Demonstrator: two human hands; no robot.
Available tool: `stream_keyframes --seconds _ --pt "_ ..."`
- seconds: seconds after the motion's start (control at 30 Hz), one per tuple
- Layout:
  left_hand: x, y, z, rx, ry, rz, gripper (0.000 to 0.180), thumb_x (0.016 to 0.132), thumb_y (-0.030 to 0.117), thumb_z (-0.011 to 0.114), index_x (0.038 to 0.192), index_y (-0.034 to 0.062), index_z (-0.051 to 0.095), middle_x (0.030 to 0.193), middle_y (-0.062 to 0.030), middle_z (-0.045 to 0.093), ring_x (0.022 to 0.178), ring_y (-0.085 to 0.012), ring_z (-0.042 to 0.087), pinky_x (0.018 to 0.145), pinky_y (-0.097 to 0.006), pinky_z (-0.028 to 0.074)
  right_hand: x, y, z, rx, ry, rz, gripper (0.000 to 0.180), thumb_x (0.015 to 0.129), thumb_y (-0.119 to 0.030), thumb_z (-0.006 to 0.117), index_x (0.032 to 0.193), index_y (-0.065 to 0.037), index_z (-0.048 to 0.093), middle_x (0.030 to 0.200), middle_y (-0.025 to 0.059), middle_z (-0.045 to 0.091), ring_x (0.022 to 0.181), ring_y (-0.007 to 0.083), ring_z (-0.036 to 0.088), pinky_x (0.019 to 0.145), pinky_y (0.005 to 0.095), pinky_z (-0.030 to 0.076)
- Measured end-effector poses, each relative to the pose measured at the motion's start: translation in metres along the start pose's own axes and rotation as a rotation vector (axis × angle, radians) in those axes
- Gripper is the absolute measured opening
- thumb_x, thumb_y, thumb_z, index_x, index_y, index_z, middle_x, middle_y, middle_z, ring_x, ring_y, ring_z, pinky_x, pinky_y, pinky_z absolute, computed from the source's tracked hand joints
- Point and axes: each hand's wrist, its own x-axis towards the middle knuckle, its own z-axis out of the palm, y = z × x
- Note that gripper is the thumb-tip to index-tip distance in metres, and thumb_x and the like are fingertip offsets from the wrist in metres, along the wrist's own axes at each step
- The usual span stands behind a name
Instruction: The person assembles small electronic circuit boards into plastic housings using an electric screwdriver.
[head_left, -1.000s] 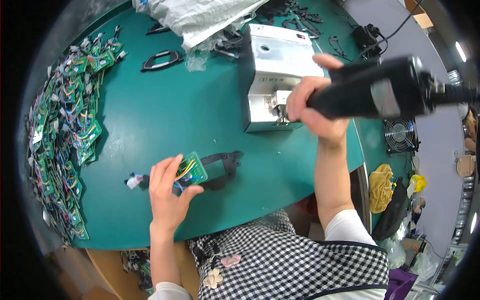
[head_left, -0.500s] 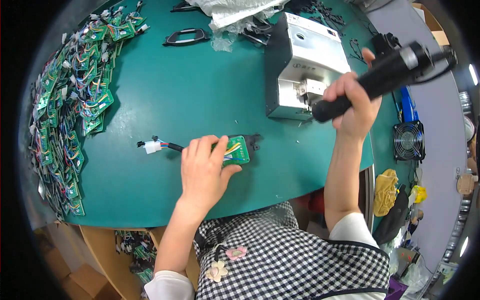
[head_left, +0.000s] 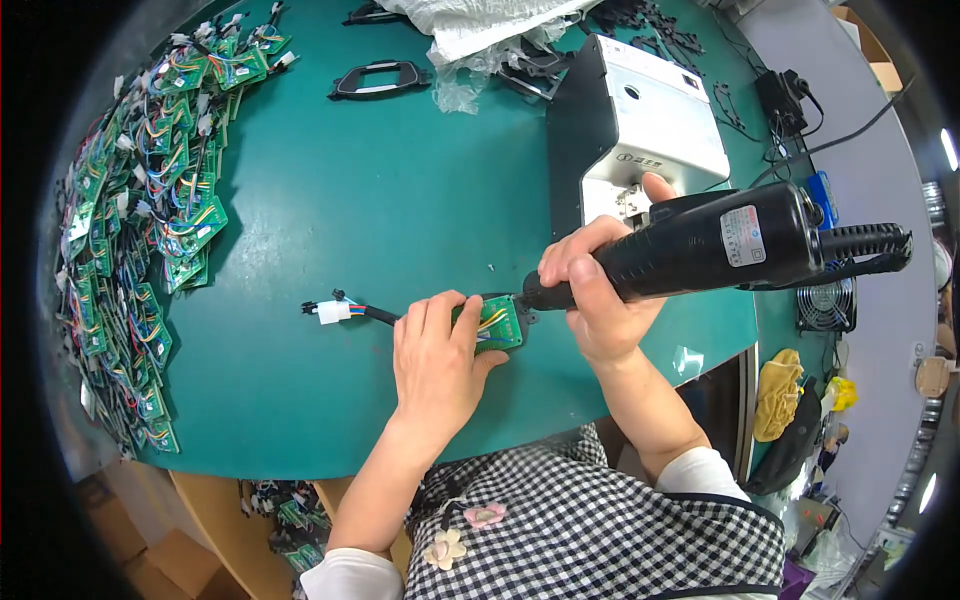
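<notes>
My left hand (head_left: 437, 355) is closed over a green circuit board (head_left: 508, 326) on the table, thumb at its near edge and fingers across its far side. Coloured wires run over the board, and a black cable leads left to a white connector plug (head_left: 334, 312). A dark bracket shows at the board's right edge, mostly hidden. My right hand (head_left: 605, 290) is wrapped around a black electric screwdriver (head_left: 690, 245), held nearly level. Its tip end is at the right edge of the board; whether it touches a screw cannot be made out.
A heap of wired green boards (head_left: 165, 190) covers the left side of the green table (head_left: 400, 190). A silver-and-black box machine (head_left: 655, 110) stands behind my right hand. Black plastic frames (head_left: 380, 80) and a plastic bag (head_left: 480, 25) lie at the back. A fan (head_left: 828, 305) sits on the right.
My right hand has brought the screwdriver down and left, from raised in the air to the board's right edge. My left hand keeps its hold on the board.
</notes>
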Motion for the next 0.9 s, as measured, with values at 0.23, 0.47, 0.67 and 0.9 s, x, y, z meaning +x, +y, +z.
stream_keyframes --seconds 0.23,0.47,0.67,0.9 --pt "0.004 0.003 0.003 0.0 0.015 -0.005 0.052 0.055 0.018 0.078 0.101 0.0034 0.059 0.098 -0.006 0.052 0.09 -0.0247 0.047 0.076 -0.037 0.038 0.003 0.008 -0.009 -0.04 -0.213 0.021 0.05 0.072 0.004 0.059 0.117 0.004 0.037 0.067 0.006 0.054 0.058 0.0132 0.053 0.058 0.0238 0.045" --pt "0.004 0.003 0.002 0.048 -0.012 0.016 0.056 0.055 0.02 0.078 0.104 0.0038 0.058 0.097 -0.005 0.052 0.087 -0.0239 0.048 0.073 -0.036 0.037 0.003 -0.002 -0.009 -0.28 -0.371 0.045 0.047 0.07 0.002 0.058 0.114 0.002 0.039 0.065 0.008 0.053 0.056 0.0155 0.054 0.054 0.0253 0.045" --pt "-0.007 0.001 -0.029 0.044 -0.041 0.077 0.076 0.052 0.017 0.081 0.119 0.0041 0.049 0.106 -0.0118 0.051 0.097 -0.0291 0.048 0.09 -0.042 0.035 0.055 -0.074 -0.042 -0.127 0.121 -0.403 0.071 0.078 0.001 0.055 0.134 0.002 0.011 0.064 0.0069 0.055 0.053 0.0153 0.054 0.056 0.0293 0.049" --pt "-0.012 -0.005 -0.024 0.058 -0.026 0.112 0.044 0.056 0.007 0.076 0.097 0.0024 0.061 0.09 -0.0109 0.049 0.09 -0.0287 0.049 0.092 -0.044 0.035 0.058 -0.06 -0.045 -0.364 0.042 -0.22 0.066 0.072 0.004 0.056 0.13 0.005 0.025 0.061 0.0071 0.054 0.051 0.0162 0.054 0.055 0.0276 0.047"
